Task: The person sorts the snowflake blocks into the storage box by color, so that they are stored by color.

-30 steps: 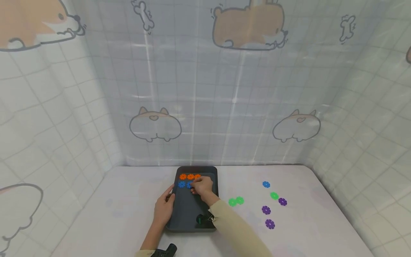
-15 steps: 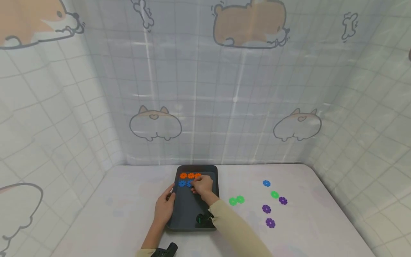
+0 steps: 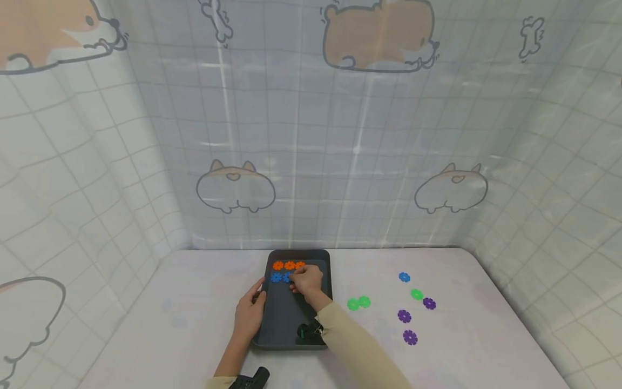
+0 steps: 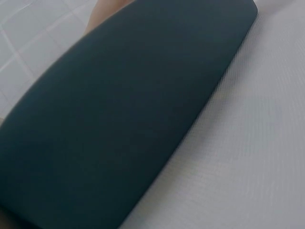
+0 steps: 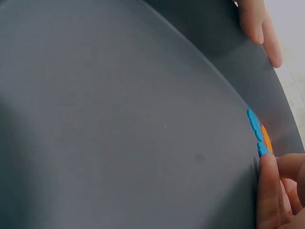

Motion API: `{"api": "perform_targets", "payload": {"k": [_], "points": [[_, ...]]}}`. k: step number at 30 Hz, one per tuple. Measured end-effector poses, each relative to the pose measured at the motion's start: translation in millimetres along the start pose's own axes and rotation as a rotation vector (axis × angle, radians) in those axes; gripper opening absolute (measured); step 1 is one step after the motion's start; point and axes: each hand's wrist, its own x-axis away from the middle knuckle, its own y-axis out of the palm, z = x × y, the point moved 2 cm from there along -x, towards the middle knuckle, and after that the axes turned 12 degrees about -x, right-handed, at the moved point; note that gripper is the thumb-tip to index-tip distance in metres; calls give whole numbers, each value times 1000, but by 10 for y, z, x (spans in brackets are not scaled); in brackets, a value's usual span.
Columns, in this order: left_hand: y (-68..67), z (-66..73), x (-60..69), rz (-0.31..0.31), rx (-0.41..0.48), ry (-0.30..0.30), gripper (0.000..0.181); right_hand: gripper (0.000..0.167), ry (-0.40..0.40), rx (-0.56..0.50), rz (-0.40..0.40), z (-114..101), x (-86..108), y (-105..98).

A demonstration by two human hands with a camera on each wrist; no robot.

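In the head view, a dark grey tray (image 3: pixel 284 324) stands on the table. Its far end bears a row of orange flower-shaped discs (image 3: pixel 289 265), with blue flower-shaped discs (image 3: pixel 276 277) in a row just nearer. My right hand (image 3: pixel 308 281) is over the tray and pinches a blue flower disc (image 5: pixel 262 148) with thumb and fingertips, low against the tray floor, as the right wrist view shows. My left hand (image 3: pixel 249 314) holds the tray's left rim, thumb and fingers on either side of the wall. The left wrist view has mostly the tray's dark outer wall (image 4: pixel 128 105).
To the tray's right lie two green discs (image 3: pixel 358 303) close together. Farther right are a blue disc (image 3: pixel 404 277), another green disc (image 3: pixel 416 294) and several purple discs (image 3: pixel 410 337). A patterned curtain (image 3: pixel 311 124) encloses the table's back and sides.
The whole head view has shifted very slightly. Both hands, the tray and the discs keep their places, with my right hand still at the blue row.
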Motion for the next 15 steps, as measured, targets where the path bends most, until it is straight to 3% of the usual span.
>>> {"api": "perform_targets", "payload": {"k": [10,15], "points": [[8,14,-8,-13,-2,-1,43,6,-21,12,7,7,-1,-6],[10,14,-7,-1,-6,-9,43,4,-54,78,-3,18,10,-1]]}}
